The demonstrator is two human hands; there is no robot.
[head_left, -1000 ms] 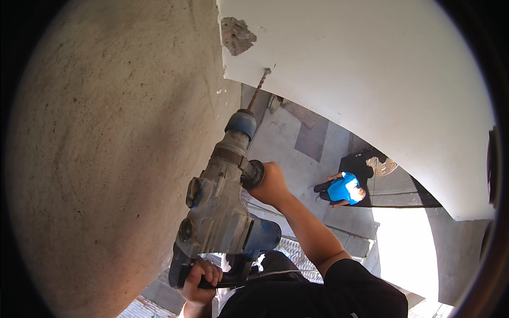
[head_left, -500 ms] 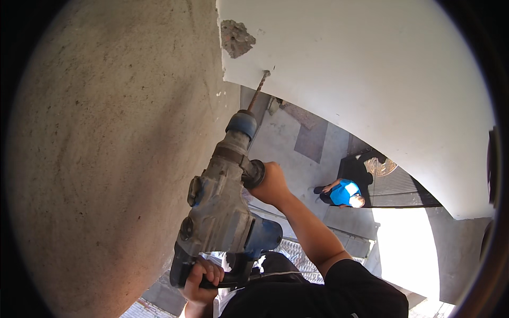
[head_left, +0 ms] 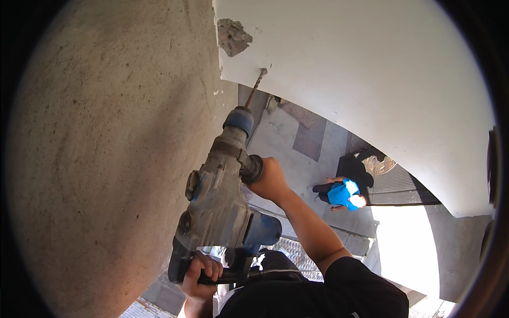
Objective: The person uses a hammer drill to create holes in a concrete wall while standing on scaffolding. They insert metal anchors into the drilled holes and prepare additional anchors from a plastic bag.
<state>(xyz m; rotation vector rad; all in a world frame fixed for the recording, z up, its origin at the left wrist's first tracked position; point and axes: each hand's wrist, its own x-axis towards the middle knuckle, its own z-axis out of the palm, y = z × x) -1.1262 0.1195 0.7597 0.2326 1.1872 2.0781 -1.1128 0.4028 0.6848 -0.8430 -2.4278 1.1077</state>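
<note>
White surface, your drill bit meeting it.
Your left hand grips the rear handle of the drill; your right hand clasps the side handle.

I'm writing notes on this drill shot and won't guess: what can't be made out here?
All in the head view:
Drill bit: its tip is hidden where it meets the white surface; depth unclear.
Right hand: fingertips hidden by the hand itself and the side handle.
Left hand: its forearm is mostly cut off by the lower edge.
Background person: head washed out by glare.
</note>
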